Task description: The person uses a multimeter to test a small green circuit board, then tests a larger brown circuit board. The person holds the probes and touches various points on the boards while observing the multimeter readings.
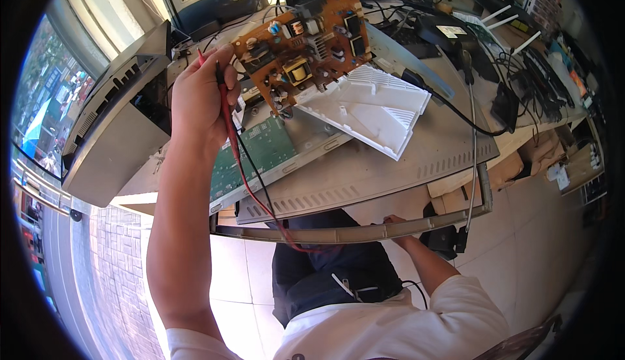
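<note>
My left hand [207, 86] pinches the left corner of a brown power supply circuit board [317, 67] between thumb and fingers. The same hand also holds a red multimeter probe [228, 116] and a black probe [218, 73], their leads trailing down toward my lap. The board is raised and tilted, with a yellow transformer [297, 71], capacitors and heat sinks on its visible face. Below it are a white vented plastic cover [373, 108] and a green circuit board [259, 147]. My right hand [396, 223] is low by a thin plastic frame [351, 233], which partly hides it; its grip is unclear.
A slotted metal panel [390, 169] lies on the workbench under the parts. At the left stands a grey monitor housing [122, 111]. A long screwdriver [471, 116], a black power cable [454, 106] and a router with white antennas [493, 33] lie to the right.
</note>
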The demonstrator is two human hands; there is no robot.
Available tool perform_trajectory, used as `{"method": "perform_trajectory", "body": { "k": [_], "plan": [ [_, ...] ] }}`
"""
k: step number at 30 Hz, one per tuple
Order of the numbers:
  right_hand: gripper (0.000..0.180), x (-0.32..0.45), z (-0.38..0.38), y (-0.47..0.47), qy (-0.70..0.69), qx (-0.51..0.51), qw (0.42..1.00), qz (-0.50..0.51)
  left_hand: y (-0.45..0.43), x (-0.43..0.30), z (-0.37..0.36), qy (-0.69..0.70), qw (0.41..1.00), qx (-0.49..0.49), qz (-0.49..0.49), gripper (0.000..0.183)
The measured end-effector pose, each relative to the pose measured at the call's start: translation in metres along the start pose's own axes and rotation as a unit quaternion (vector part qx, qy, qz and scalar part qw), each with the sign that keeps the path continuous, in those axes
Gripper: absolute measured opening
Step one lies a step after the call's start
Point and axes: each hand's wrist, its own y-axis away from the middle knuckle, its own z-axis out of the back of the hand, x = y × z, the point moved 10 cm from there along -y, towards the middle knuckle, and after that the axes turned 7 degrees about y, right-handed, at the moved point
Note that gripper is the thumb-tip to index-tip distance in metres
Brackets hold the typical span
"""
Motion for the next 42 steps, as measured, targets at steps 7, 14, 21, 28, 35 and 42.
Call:
{"method": "perform_trajectory", "body": {
  "k": [7, 14, 21, 28, 35, 42],
  "plan": [
    [0.01, 0.174, 0.137, 0.067, 0.197, -0.114, 0.949, 0.218, -0.004, 0.0, -0.003, -0.011, 1.0, 0.008, 0.001, 0.011],
    [0.027, 0.34, 0.2, 0.127, 0.009, -0.111, 0.913, 0.393, -0.009, 0.0, -0.003, -0.007, 1.0, 0.017, 0.009, 0.015],
    [0.033, 0.412, 0.143, 0.147, 0.018, -0.064, 0.819, 0.57, -0.01, -0.002, 0.0, -0.009, 1.0, 0.023, 0.006, 0.014],
    [0.02, 0.372, 0.058, 0.152, 0.11, 0.108, 0.789, 0.594, -0.004, -0.005, -0.005, -0.04, 0.998, 0.042, 0.014, 0.011],
    [0.033, 0.377, 0.051, 0.147, 0.123, 0.217, 0.808, 0.534, -0.002, -0.006, -0.005, -0.031, 0.998, 0.055, 0.015, 0.011],
    [0.033, 0.393, 0.05, 0.139, 0.2, 0.244, 0.799, 0.512, 0.001, -0.003, -0.007, -0.015, 0.998, 0.065, 0.014, 0.01]
  ]
}}
